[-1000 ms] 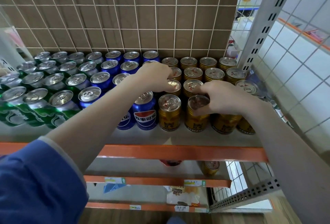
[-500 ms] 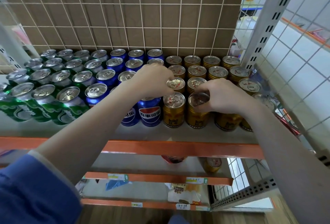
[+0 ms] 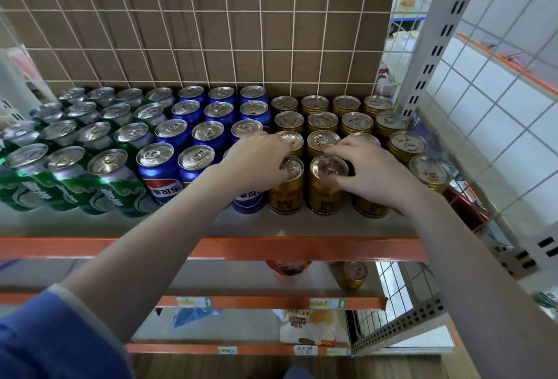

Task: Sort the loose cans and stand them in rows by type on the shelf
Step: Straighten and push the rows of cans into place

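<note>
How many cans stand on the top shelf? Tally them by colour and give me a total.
Green cans: 15 in view, as the left edge cuts the block off
Blue cans: 12
Gold cans: 16
Total: 43 on the top shelf

cans: glossy metal, shiny silver lids | shelf: smooth matt board, orange painted edge | back grid: thin wire over matt brown cardboard | sleeve: blue cloth
</note>
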`<state>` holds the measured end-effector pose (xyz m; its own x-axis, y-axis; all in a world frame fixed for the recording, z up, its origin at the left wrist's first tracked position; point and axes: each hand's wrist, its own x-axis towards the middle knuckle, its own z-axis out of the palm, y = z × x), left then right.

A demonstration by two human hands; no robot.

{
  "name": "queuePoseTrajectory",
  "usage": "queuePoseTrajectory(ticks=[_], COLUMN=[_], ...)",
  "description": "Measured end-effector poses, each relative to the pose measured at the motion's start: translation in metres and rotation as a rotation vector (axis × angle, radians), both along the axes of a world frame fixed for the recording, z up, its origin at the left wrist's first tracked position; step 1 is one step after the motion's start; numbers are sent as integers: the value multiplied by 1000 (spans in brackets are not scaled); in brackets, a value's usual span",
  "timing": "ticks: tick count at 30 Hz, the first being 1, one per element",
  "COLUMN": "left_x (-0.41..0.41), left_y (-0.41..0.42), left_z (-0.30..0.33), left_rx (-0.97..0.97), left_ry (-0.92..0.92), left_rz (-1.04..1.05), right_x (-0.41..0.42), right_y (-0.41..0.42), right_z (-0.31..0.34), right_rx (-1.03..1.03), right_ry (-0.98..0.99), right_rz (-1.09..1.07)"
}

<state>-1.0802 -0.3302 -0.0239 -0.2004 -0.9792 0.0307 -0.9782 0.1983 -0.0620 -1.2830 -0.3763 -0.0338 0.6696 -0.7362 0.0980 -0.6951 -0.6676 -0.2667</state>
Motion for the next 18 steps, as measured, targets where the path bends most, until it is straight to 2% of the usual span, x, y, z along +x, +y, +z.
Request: queuePoseTrajectory(ticks=[2,12,18], left_x=[0,-2,-2], left_y=[2,10,12], left_z=[-4,-5,-5], left_rx=[-24,-44,-33], left_ry=[14,75,74], left_rz=[-13,13,34], right_x=[-11,-38,-38], right_y=[0,-12,-14], right_z=[2,18,18], right_rx=[-34,-66,-62], right_ry=[10,305,267], right_rz=[-32,-47,-76])
